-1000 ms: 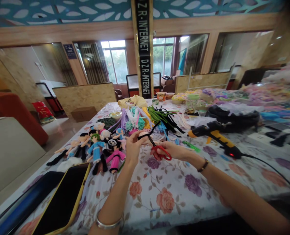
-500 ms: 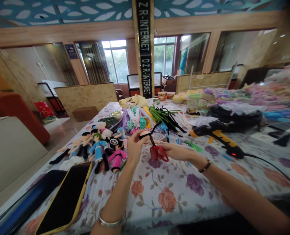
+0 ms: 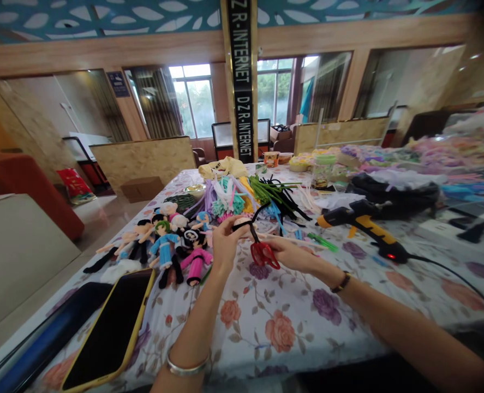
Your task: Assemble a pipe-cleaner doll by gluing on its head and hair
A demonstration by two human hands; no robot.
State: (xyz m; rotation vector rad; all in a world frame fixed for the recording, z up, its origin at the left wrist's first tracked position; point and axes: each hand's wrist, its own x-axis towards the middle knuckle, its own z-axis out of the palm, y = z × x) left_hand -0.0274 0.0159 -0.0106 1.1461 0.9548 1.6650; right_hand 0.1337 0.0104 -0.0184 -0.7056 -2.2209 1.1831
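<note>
My left hand (image 3: 226, 243) is closed, pinching a black pipe cleaner (image 3: 260, 212) beside a small pale round piece (image 3: 242, 222). My right hand (image 3: 293, 255) grips the handles of red-handled scissors (image 3: 265, 255). Their dark blades point up and left, reaching the black pipe cleaner near my left fingertips. Whether the blades are apart or together I cannot make out. Just left of my left hand lie several small fuzzy dolls, among them one in a pink robe (image 3: 196, 263) and one with green hair and blue clothes (image 3: 165, 244).
Bundles of colored pipe cleaners (image 3: 227, 199) lie beyond my hands. To the right rests a black-and-yellow glue gun (image 3: 368, 229), its red light on and its cord trailing right. A yellow-cased phone (image 3: 111, 327) and a dark tray-like object (image 3: 49, 338) are at the near left of the flowered tablecloth (image 3: 280, 330).
The red scissor handles have turned slightly and shifted a little left along with my right hand. My left hand stays nearly in place, still pinching the black pipe cleaner.
</note>
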